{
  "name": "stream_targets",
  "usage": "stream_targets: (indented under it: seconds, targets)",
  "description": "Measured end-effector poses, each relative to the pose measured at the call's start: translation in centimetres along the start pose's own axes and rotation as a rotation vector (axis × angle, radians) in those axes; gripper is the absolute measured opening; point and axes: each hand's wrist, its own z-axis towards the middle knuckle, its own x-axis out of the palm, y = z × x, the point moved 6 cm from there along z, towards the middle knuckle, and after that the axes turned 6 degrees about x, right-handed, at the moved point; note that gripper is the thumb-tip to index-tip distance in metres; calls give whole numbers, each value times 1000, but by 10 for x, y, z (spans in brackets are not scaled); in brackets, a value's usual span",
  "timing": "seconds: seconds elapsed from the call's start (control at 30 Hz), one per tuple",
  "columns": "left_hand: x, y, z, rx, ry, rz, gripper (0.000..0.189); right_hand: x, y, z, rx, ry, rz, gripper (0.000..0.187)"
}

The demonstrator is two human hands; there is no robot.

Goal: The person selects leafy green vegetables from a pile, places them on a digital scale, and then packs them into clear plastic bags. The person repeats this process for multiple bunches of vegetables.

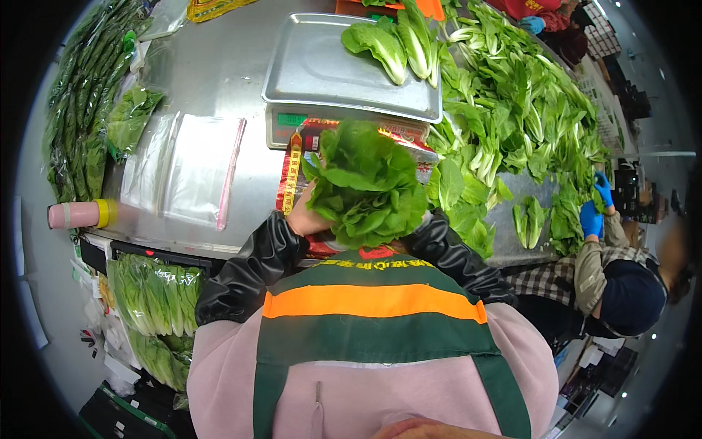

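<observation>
A loose bunch of leafy greens (367, 186) is in front of my chest, its leaves facing up. My left hand (311, 214) grips it from the left side, the fingers hidden under the leaves. At its right edge, my right hand (426, 218) is almost wholly covered by leaves, so its grip does not show. Beneath the bunch lies a red printed package (288, 189), against the front of a digital scale (277, 144). On the scale's metal pan (312, 60) rest several heads of leafy greens (381, 49) at the right.
Clear plastic bags (200, 170) lie left, near a pink bottle (74, 215) and bagged greens (77, 120). A large pile of greens (510, 110) covers the right side. A co-worker's blue-gloved hands (595, 211) handle greens there. A crate of bagged greens (156, 293) stands lower left.
</observation>
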Motion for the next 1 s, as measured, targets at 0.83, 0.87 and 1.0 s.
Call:
stream_targets:
  seconds: [0.83,0.87,1.0]
  targets:
    - [-38,-4,19,-354,115,-574,62,83,-11,-25,332,201,1471,60]
    - [-44,-6,26,-358,195,-580,63,94,-19,-25,408,211,1387,60]
    - [-46,-7,69,-354,756,-498,67,114,-34,-15,257,100,1072,60]
